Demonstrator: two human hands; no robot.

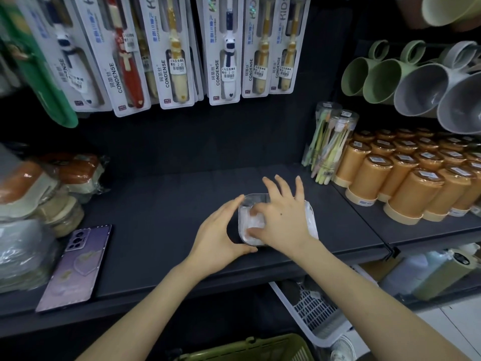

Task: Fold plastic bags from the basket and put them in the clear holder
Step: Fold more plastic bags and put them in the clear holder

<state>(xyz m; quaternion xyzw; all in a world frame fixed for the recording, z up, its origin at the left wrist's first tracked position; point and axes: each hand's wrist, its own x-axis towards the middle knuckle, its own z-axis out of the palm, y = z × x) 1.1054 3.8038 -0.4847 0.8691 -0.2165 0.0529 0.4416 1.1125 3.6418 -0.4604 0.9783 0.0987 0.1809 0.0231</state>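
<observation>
Clear holder (253, 196): I see it on the dark shelf (156, 217), just right of centre, standing upright.
Folded plastic bags (256, 221): white; packed inside the holder; one white edge shows at its 3 o'clock side.
Left hand (216, 235): at the holder's 9 o'clock; fingers and thumb curled round its wall, gripping it.
Right hand (281, 217): over the holder; thumb and forefinger pinch the bags; other fingers splayed wide toward 12 o'clock.
Green basket (260, 346): 6 o'clock, below the shelf.
Phone (75, 267): purple; 8 o'clock, lying on the shelf.
Orange tumblers (406, 183): 3 o'clock; ranked in rows.
</observation>
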